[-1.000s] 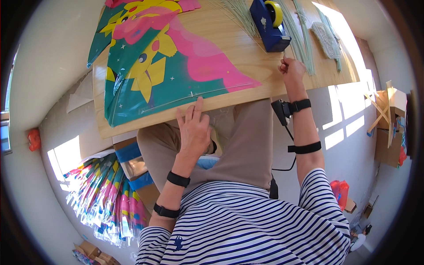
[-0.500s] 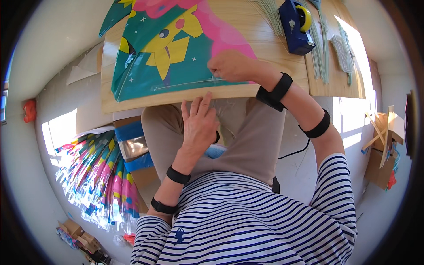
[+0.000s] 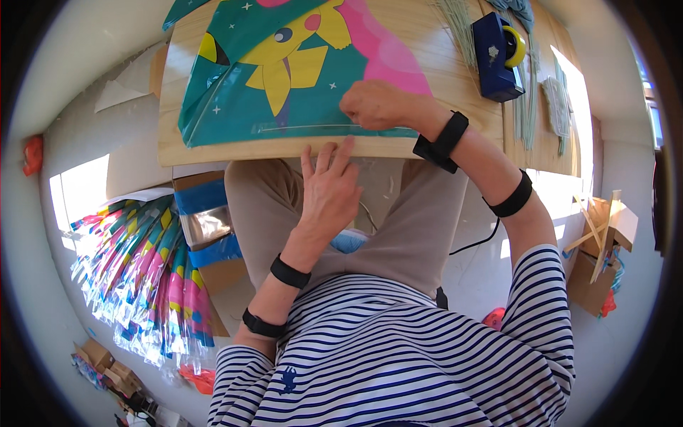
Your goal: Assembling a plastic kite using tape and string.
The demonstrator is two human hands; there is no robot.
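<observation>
A teal and pink printed sheet (image 3: 235,92) with a yellow cartoon figure lies on the wooden table (image 3: 284,150), close to its near edge. Along the sheet's near border runs a thin pale strip (image 3: 306,128), perhaps a rod. My right hand (image 3: 380,104) is closed in a fist over the sheet's near border; whatever its curled fingers hold is hidden. Below and left of it, my left hand (image 3: 331,186) has its fingers stretched out, with the fingertips at the table's near edge just short of the strip. Nothing shows in the left hand.
A blue dispenser (image 3: 491,60) with yellow tape stands at the back right. Beside it lie thin pale sticks (image 3: 455,28) and a clear plastic box (image 3: 555,105). On my left, a pile of colourful folded pieces in clear wrapping (image 3: 142,270) sits near an open cardboard box (image 3: 206,220).
The whole view has shifted a little. My left hand's fingertips have slid slightly to the right along the table edge. The right hand stays closed over the sheet's near border.
</observation>
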